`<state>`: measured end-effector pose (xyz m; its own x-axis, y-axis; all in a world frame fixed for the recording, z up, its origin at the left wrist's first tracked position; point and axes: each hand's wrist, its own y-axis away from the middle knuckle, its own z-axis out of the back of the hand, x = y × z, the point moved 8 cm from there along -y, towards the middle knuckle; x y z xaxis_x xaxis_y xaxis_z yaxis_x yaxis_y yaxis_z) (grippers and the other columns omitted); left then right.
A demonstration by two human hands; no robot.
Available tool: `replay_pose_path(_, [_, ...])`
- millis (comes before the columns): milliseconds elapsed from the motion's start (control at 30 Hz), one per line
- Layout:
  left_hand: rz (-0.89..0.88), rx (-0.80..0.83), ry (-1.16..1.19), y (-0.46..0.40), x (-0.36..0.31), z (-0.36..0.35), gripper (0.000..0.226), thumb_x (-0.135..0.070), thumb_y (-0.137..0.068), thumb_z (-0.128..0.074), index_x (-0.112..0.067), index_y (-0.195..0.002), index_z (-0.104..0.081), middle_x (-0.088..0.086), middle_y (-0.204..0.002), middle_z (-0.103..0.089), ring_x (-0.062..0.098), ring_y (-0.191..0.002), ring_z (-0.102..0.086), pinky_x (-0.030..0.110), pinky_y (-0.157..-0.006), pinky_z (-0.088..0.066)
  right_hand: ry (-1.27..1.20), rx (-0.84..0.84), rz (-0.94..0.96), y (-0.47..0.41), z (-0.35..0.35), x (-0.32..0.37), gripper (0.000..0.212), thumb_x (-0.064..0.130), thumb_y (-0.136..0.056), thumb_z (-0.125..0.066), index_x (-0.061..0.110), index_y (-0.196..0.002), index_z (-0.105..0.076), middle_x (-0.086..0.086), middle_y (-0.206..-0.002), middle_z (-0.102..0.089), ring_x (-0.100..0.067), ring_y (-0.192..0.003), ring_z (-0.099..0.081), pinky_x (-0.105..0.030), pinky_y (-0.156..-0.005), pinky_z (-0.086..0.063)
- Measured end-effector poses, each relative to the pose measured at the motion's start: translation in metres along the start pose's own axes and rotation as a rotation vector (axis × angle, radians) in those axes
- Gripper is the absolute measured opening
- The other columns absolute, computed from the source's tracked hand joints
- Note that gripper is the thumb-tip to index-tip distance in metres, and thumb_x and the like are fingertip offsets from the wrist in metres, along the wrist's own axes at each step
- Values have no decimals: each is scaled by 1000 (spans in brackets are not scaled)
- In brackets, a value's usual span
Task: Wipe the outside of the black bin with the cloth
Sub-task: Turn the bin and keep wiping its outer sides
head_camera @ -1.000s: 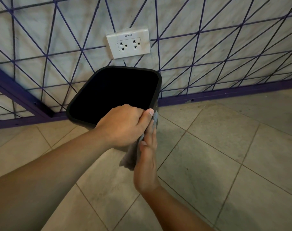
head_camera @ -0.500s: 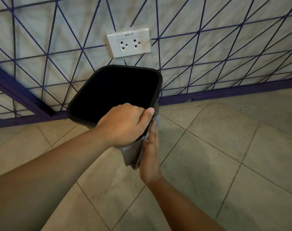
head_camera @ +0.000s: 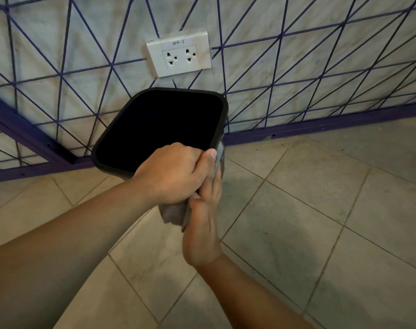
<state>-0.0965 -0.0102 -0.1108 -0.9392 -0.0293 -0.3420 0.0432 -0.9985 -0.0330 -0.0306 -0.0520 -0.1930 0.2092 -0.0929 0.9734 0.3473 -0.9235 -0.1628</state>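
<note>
The black bin (head_camera: 121,148) is tipped with its open top facing the camera, held up over the tiled floor (head_camera: 320,222) near the wall with purple bars (head_camera: 297,74), just below a white socket (head_camera: 179,54) with 2 plugs holes side by side. The left hand (head_camera: 171,173) grips the near rim of the bin, with its fingers (head_camera: 210,160) curled over the edge. Just to the right, the right hand (head_camera: 203,224) has its fingers straight and flat, pressing the grey cloth (head_camera: 175,213) against the outside of the bin's right side.
</note>
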Motion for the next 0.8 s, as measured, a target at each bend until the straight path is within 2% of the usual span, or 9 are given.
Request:
replay_pose_path(67, [6, -1, 3, 0, 0, 0, 54, -49, -101, -28, -25, -62, -57, -4, -52, -55, 7, -49, -55, 31, -52, -44, 48, 18, 34, 5, 1, -14, 68, 36, -102, -24, 32, -165, 0, 15, -175, 0, -7, -162, 3, -52, -133, -6])
replay_pose_path(200, [-18, -15, -50, 0, -4, 2, 55, -48, -102, -29, -21, -62, -55, -2, -53, -54, 12, -52, -55, 36, -55, -44, 133, 35, -111, 14, 14, -70, 73, 41, -96, -24, 24, -164, -2, 15, -172, -1, 19, -152, 0, -7, -123, -7])
replay_pose_path(267, [-20, -10, -47, 0, -5, 2, 55, -48, -102, -29, -21, -60, -51, 0, -52, -51, 12, -50, -52, 36, -53, -41, 168, 46, -232, 18, 19, -95, 77, 45, -91, -24, 27, -163, -3, 9, -173, -1, 21, -150, 0, -2, -120, -5])
replay_pose_path(367, [-23, 8, -39, 1, -5, 1, 56, -53, -100, -29, -21, -56, -45, 0, -50, -46, 14, -48, -49, 37, -52, -38, 259, 79, -388, 22, 26, -121, 78, 41, -93, -24, 24, -165, 0, 2, -176, 0, -1, -159, 1, -6, -120, 0])
replay_pose_path(500, [3, 54, -70, 2, -3, 0, 58, -60, -96, -30, -19, -56, -42, 0, -50, -43, 16, -48, -48, 36, -51, -37, 434, 229, -547, 15, 37, -123, 72, 41, -102, -19, 18, -167, 2, -5, -176, -6, -21, -161, -11, -21, -123, -10])
replay_pose_path(633, [9, 64, -81, 5, -4, 1, 50, -56, -98, -37, -22, -61, -41, -1, -54, -43, 14, -49, -45, 32, -49, -33, 470, 160, -617, 10, 64, -99, 59, 40, -112, -23, 12, -163, -32, -11, -164, -41, -30, -152, -36, -42, -128, -26])
replay_pose_path(700, [10, 98, -104, 9, -5, 0, 40, -53, -100, -37, -23, -79, -54, -2, -66, -55, 12, -59, -54, 30, -53, -41, 281, -11, -687, 15, 83, -85, 54, 46, -112, -28, 13, -149, -50, -6, -143, -56, -24, -137, -51, -38, -119, -32])
replay_pose_path(733, [8, 123, -119, 12, -6, -1, 38, -52, -100, -37, -22, -100, -59, -3, -80, -63, 12, -70, -61, 30, -60, -48, 144, -108, -758, 18, 92, -83, 47, 48, -112, -31, 16, -137, -56, -4, -129, -59, -20, -122, -56, -36, -111, -33])
replay_pose_path(800, [-2, 180, -123, 19, -5, -4, 43, -51, -102, -36, -23, -131, -50, -6, -106, -67, 13, -91, -66, 30, -73, -56, -67, -280, -869, 23, 106, -79, 41, 53, -108, -39, 17, -120, -56, -9, -117, -59, -24, -108, -55, -41, -110, -36])
